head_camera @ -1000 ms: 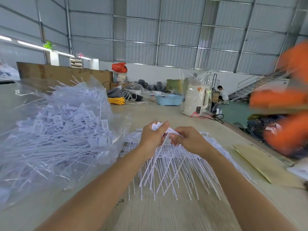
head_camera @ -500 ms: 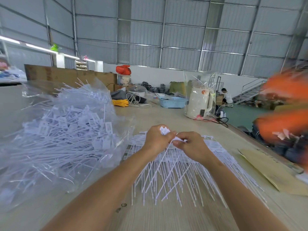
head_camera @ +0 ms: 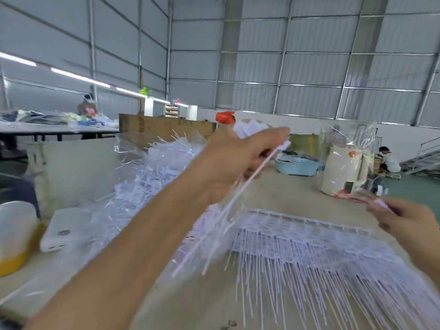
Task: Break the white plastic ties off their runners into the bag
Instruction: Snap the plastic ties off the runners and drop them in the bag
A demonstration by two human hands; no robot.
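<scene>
My left hand (head_camera: 240, 158) is raised above the table and grips a bunch of loose white ties (head_camera: 214, 229) by their heads, tails hanging down. It is beside the clear plastic bag (head_camera: 152, 167) full of white ties, at my left. My right hand (head_camera: 404, 225) is low at the right edge and pinches a small white piece, blurred. Racks of white ties on their runners (head_camera: 304, 236) lie flat on the table between my hands.
A white power bank (head_camera: 64, 229) and a yellow-based tub (head_camera: 16, 236) sit at the left. Farther back are a blue basket (head_camera: 297, 166), a wrapped white appliance (head_camera: 342, 172) and a cardboard box (head_camera: 166, 126). People sit at the far left and right.
My hands have parted: the left rose and swung left toward the bag with a bunch of ties, the right moved out to the right. The camera turned left.
</scene>
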